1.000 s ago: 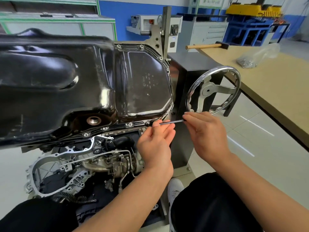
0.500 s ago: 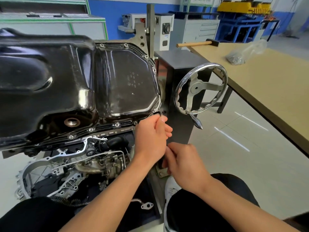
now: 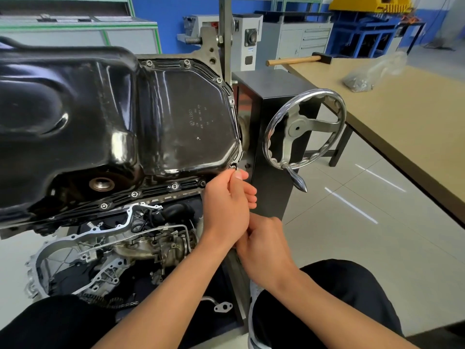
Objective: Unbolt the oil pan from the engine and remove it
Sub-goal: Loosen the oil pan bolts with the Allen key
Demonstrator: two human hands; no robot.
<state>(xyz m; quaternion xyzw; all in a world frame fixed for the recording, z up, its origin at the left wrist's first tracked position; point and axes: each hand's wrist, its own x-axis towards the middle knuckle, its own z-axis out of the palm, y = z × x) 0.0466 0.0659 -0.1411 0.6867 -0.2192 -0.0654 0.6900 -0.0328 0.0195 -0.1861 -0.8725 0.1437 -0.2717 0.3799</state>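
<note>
Black, glossy stamped-steel oil pan (image 3: 105, 117) sits bolted on the upturned engine, flange bolts facing the person for easy reach. The left hand (image 3: 226, 205) pinches something small at the pan's near right corner, probably a bolt; the right hand (image 3: 266, 248) curls closed below it, its contents hidden.

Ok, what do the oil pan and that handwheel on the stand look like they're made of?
The glossy black oil pan looks like stamped sheet metal with black paint or coating: smooth pressed contours, sharp reflections. The shiny silver spoked handwheel looks like polished or chromed metal on its rim, with duller, cast-looking grey spokes. The exact alloys cannot be told.
</note>
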